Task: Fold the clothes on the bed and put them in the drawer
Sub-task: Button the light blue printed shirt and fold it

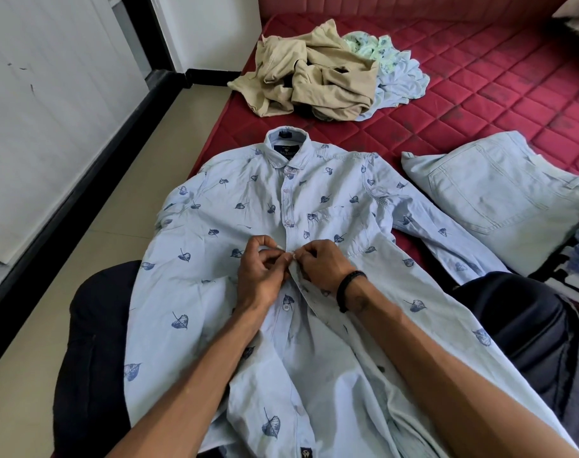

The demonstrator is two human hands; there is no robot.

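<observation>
Leaf-print shirt (pixel 235 206) is spread front-up across the red bed (pixel 479 77) and over the person's lap. Both the left hand (pixel 260 274) and right hand (pixel 321 264) are pinching its button placket mid-chest. Khaki pile (pixel 314 74) sits beyond the collar, folded jeans (pixel 499 190) off to the right.

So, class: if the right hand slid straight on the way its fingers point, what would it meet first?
The right hand points left across the shirt placket, so it would most likely meet the left hand first; their fingertips look almost touching.
</observation>
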